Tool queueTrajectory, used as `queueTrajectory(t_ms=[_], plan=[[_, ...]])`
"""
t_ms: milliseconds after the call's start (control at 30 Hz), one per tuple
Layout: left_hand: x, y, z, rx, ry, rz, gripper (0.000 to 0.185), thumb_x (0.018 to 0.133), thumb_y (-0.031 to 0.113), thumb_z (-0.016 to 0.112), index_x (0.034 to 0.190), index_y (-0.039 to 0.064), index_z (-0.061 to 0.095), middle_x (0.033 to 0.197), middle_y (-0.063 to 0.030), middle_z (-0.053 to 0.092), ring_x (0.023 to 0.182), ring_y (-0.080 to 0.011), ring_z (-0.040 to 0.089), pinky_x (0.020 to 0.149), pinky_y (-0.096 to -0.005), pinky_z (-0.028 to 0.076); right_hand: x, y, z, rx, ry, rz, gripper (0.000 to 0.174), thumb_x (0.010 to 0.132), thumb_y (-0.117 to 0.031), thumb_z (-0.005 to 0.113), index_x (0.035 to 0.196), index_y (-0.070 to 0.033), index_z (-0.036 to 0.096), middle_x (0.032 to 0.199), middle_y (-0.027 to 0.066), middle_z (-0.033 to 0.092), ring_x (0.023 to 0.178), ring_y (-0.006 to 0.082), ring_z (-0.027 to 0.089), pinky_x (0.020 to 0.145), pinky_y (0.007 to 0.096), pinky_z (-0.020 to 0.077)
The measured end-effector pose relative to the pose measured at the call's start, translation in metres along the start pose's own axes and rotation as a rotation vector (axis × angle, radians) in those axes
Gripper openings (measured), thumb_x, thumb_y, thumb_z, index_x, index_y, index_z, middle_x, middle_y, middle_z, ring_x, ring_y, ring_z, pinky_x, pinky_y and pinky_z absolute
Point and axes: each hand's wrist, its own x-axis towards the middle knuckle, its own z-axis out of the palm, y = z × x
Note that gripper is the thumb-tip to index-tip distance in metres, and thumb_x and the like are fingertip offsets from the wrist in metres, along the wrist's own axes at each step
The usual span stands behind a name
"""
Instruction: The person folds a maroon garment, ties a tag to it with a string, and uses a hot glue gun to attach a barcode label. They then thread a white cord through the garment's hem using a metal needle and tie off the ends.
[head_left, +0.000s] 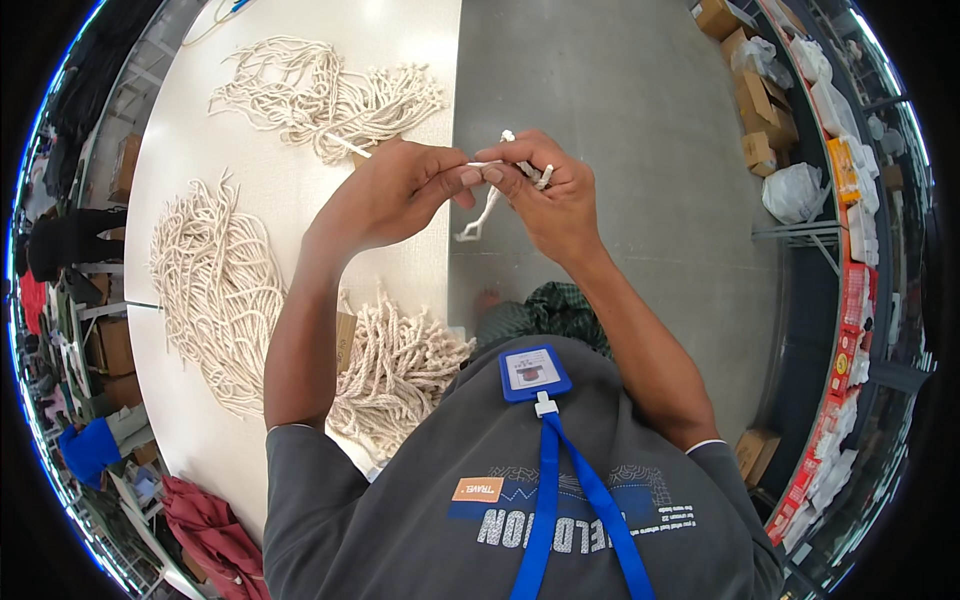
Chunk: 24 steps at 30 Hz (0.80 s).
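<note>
Near the table's edge, my left hand (409, 187) and my right hand (551, 187) meet fingertip to fingertip, pinching a white cotton cord (491, 201) between them. One end of the cord dangles below the fingers; knotted bits stick out around my right hand. A pile of cream cords (315, 90) lies beyond my left hand. Another long heap of cords (217, 292) rests at the left, beside my left forearm. Closer to my body, a bundle of thicker twisted ropes (397, 360) with knotted ends lies on the table, partly behind my left arm.
The pale table (390, 262) ends just under my hands, with grey floor (660, 202) on the right. Shelves there hold cardboard boxes (761, 109) and plastic bags (793, 193). A maroon cloth (210, 532) hangs at lower left. Two people (90, 454) are farther left.
</note>
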Motion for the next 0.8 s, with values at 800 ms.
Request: queueTrajectory(t_ms=[800], plan=[[-0.016, -0.018, 0.014, -0.319, -0.048, 0.043, 0.013, 0.101, 0.012, 0.060, 0.099, 0.001, 0.067, 0.082, -0.0054, 0.073, 0.078, -0.0122, 0.066, 0.072, -0.0309, 0.051, -0.004, 0.012, 0.010, -0.259, 0.019, -0.293, 0.012, 0.091, -0.011, 0.076, 0.087, -0.003, 0.068, 0.076, 0.0025, 0.056, 0.065, 0.0119, 0.049, 0.058, 0.0260, 0.0392]])
